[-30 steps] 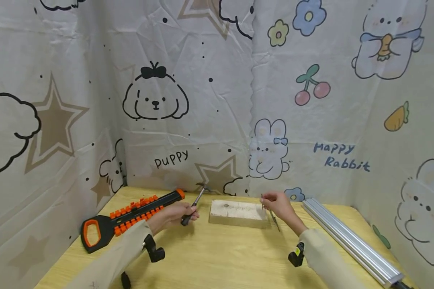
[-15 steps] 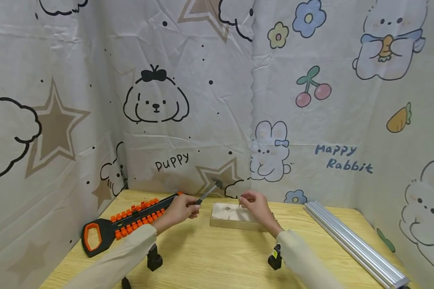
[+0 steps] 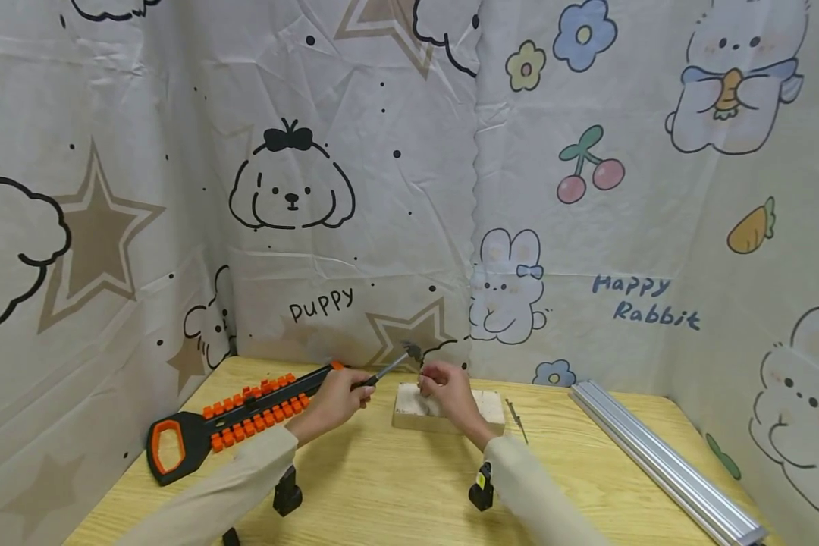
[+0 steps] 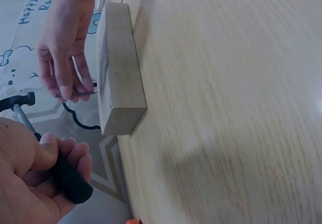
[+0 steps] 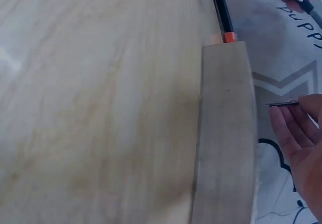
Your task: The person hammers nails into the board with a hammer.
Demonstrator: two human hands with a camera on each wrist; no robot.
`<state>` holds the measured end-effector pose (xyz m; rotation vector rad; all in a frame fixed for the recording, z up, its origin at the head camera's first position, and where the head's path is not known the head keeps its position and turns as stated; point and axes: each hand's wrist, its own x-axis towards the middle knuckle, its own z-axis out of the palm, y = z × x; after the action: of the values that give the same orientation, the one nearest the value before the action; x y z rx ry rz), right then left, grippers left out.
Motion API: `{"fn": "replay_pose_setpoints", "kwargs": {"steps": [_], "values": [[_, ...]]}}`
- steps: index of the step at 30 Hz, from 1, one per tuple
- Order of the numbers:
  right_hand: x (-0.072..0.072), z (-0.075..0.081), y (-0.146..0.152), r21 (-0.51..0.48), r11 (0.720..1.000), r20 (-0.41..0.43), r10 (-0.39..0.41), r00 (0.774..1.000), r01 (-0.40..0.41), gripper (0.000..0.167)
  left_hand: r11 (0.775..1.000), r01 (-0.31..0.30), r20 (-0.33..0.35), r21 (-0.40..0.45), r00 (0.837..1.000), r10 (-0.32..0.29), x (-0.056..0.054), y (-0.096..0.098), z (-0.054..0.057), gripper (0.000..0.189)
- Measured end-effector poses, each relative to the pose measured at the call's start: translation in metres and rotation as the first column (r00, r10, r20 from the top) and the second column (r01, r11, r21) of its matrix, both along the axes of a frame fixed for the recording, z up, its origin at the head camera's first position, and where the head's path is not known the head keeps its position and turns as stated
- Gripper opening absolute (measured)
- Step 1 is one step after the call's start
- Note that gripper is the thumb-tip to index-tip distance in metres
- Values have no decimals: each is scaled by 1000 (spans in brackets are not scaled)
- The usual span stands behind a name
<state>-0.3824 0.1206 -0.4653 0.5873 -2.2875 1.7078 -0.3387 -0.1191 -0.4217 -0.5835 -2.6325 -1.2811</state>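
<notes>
My left hand [image 3: 332,400] grips a claw hammer [image 4: 70,178] by its dark handle, the metal head raised near the back of the table. A nail [image 5: 282,104] is pinched between the thumb and fingers of my right hand [image 3: 450,394]. Its point faces down, close over the top of a pale wooden block [image 3: 487,415], toward the block's left part. The block lies flat, and in the head view my right hand covers part of it. In the left wrist view, the hammer head is level with the right fingers, a short way off.
Several loose nails [image 3: 516,421] lie just right of the block. A black and orange rack [image 3: 184,447] with orange clips is at the left of the wooden table [image 3: 396,493]. A silver metal rail [image 3: 665,459] runs along the right side. Printed cloth [image 3: 409,189] hangs behind.
My right hand has come left from the block's right end to over its left part, carrying the nail. The left hand has tilted the hammer so its head is nearer the block.
</notes>
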Motion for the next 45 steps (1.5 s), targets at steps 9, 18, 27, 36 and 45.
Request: {"fn": "replay_pose_setpoints", "kwargs": {"steps": [9,18,27,36,45], "values": [[1,-4,21,53,991,-10,-123,992,124,10,999,19,-42,-46,999,-21,0,1,-2,17],[1,-3,27,39,995,-1,-97,995,97,7,998,2,-51,-61,999,-5,-7,11,1,13],[-1,-13,25,16,992,-22,-126,992,126,14,999,28,-123,-38,992,-32,-13,27,14,17],[-5,-21,22,12,990,-28,-143,989,143,14,991,41,-126,-127,990,-57,-17,32,12,19],[-1,-23,24,48,992,-24,-115,993,117,17,994,42,-163,-104,985,-58,-19,31,7,22]]}}
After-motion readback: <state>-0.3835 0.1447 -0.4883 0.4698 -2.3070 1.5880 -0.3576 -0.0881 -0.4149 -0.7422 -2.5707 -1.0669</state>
